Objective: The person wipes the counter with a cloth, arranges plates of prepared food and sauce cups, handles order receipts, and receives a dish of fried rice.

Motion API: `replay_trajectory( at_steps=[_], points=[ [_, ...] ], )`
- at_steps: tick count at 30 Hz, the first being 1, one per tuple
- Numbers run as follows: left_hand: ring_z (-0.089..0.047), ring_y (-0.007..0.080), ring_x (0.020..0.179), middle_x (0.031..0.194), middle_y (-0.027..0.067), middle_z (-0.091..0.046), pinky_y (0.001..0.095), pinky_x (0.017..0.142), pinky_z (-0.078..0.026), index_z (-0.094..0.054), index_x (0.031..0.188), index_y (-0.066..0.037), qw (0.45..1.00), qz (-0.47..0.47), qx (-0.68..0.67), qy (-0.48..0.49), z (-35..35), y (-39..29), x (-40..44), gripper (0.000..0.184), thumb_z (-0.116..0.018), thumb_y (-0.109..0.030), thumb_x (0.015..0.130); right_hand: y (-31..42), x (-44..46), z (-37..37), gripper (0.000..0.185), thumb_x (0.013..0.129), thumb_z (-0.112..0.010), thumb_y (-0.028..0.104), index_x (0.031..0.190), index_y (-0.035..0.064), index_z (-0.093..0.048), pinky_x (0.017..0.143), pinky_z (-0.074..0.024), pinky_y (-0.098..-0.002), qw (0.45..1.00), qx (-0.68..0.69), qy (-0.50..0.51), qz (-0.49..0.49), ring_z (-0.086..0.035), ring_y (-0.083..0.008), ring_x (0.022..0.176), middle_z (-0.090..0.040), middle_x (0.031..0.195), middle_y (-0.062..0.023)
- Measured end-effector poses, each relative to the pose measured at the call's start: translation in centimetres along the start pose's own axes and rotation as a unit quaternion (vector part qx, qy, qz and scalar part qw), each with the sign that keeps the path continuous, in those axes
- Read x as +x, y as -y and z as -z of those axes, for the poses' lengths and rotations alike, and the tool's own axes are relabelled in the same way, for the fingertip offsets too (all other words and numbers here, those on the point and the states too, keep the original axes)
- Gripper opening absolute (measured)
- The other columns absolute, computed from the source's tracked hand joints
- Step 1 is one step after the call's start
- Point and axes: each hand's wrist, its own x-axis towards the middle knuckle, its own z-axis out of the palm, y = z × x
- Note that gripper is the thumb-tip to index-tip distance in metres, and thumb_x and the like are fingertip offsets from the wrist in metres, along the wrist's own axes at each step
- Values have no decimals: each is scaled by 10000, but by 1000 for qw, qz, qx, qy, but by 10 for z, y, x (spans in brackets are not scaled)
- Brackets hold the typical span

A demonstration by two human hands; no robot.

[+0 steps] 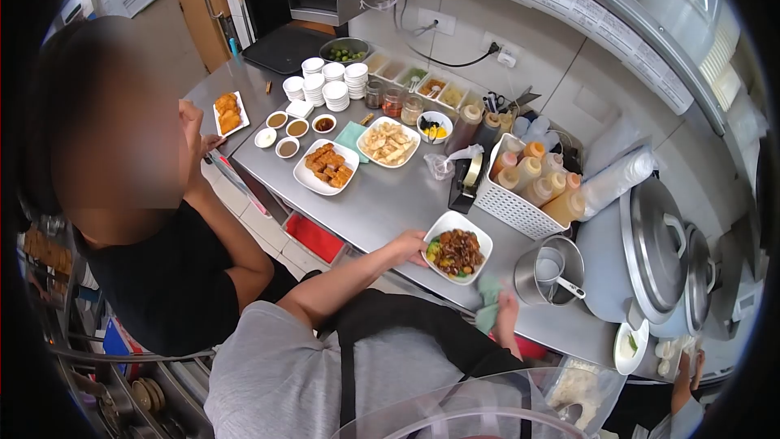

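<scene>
L hand [413, 249] grips L side of white bowl [452, 221] w/ sauced food, at/over surface's [390, 205] near edge, prob. steadying it; R hand [507, 315] bunched round green cloth [488, 296], prob. so it's handy for drips.

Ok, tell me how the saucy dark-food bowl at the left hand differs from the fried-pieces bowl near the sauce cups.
The left hand grips the saucy dark-food bowl by its rim; no hand touches the fried-pieces bowl. The saucy dark-food bowl holds glossy dark-brown food with green bits; the fried-pieces bowl holds orange-brown pieces, no green visible. Both bowls are white and squarish.
</scene>
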Motion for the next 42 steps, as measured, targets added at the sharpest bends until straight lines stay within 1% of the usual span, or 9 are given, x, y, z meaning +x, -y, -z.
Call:
replay_trajectory(
  at_steps=[1, 5, 10, 18, 21, 22, 26, 35, 42],
  points=[
    [-618, 232, 816, 974, 148, -585, 309, 671, -539, -455, 1151, 32, 1000, 12, 5, 11, -5, 0, -6, 427, -444, 12, 724, 11, 11, -4, 296, 872, -422, 184, 1120, 46, -507, 836, -437, -350, 960, 264, -71, -57, -547, -232, 965, -560, 1071, -96],
    [-570, 277, 938, 1070, 172, -535, 365, 744, -519, -417, 1184, 54, 996, 25, -17, 88, -21, 16, -8, 487, -402, 54, 697, 37, 51, -45, 372, 882, -383, 285, 1119, 26, -506, 808, -455, -361, 866, 482, 2, -136, -560, -257, 931, -573, 1047, -119],
    [-568, 274, 947, 1081, 173, -531, 374, 770, -509, -394, 1199, 51, 994, 6, -64, 83, -2, 7, -8, 475, -411, 45, 724, -11, 58, -87, 392, 893, -351, 294, 1124, 14, -497, 832, -437, -353, 872, 427, 123, -205, -555, -249, 938, -574, 1044, -118],
    [-605, 254, 866, 1013, 169, -568, 365, 726, -527, -425, 1155, 28, 987, -64, -116, -93, 67, -10, -34, 411, -410, 49, 745, 22, 47, -57, 378, 894, -363, 268, 1120, -3, -497, 848, -420, -337, 884, 421, 59, -194, -547, -242, 954, -560, 1075, -115],
    [-613, 253, 842, 988, 167, -577, 370, 715, -530, -426, 1148, 27, 977, -67, -125, -159, 96, -9, -40, 414, -408, 61, 736, 25, 47, -36, 394, 892, -385, 277, 1181, 19, -459, 877, -390, -314, 982, 181, -42, -29, -507, -280, 1025, -506, 1156, -151],
    [-615, 252, 834, 977, 166, -581, 372, 715, -530, -427, 1146, 27, 972, -66, -123, -188, 105, -7, -41, 416, -406, 66, 732, 19, 48, -29, 412, 880, -410, 289, 1217, 53, -429, 903, -363, -348, 992, -82, -64, 70, -445, -304, 1092, -447, 1217, -156],
    [-608, 272, 846, 993, 171, -567, 379, 706, -531, -379, 1168, 22, 960, -68, -148, -228, 126, -10, -43, 426, -383, 61, 744, -4, 44, -30, 489, 837, -473, 317, 1281, 146, -363, 962, -254, -490, 768, -609, -47, 189, -246, -350, 1240, -282, 1348, -145],
    [-559, 190, 820, 908, 99, -536, 308, 682, -494, -355, 1152, -15, 847, -227, -287, -387, 119, 1, -44, 374, -462, -84, 801, -7, 48, -38, 531, 810, -508, 320, 1283, 136, -352, 971, -196, -537, 783, -593, -75, 172, -210, -358, 1251, -251, 1366, -126],
    [-554, 124, 695, 815, 28, -558, 270, 609, -475, -497, 1009, -83, 932, -89, -210, -280, 86, 39, -52, 206, -487, -143, 813, -11, 98, -59, 561, 791, -523, 315, 1283, 112, -346, 989, -181, -520, 799, -565, -80, 189, -215, -361, 1247, -243, 1360, -162]
  ],
)
